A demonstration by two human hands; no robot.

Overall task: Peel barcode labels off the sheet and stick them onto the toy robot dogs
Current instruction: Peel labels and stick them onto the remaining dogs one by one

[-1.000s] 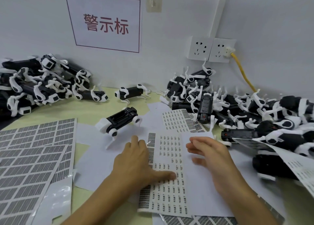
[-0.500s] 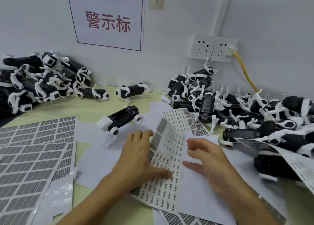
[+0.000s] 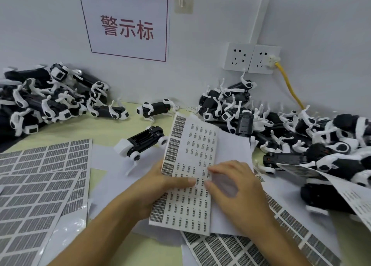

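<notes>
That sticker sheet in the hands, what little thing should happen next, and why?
Probably the right hand should pinch up one small label's edge and peel it. The left hand holds the label sheet lifted, the right fingertips rest on its printed rows, and the nearest toy dog lies with its black underside up, waiting.

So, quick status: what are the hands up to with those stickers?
Left hand holds up white barcode label sheet. Right hand picks at a label, none peeled off yet. Black-and-white toy robot dog lies beside, nothing blocking.
</notes>
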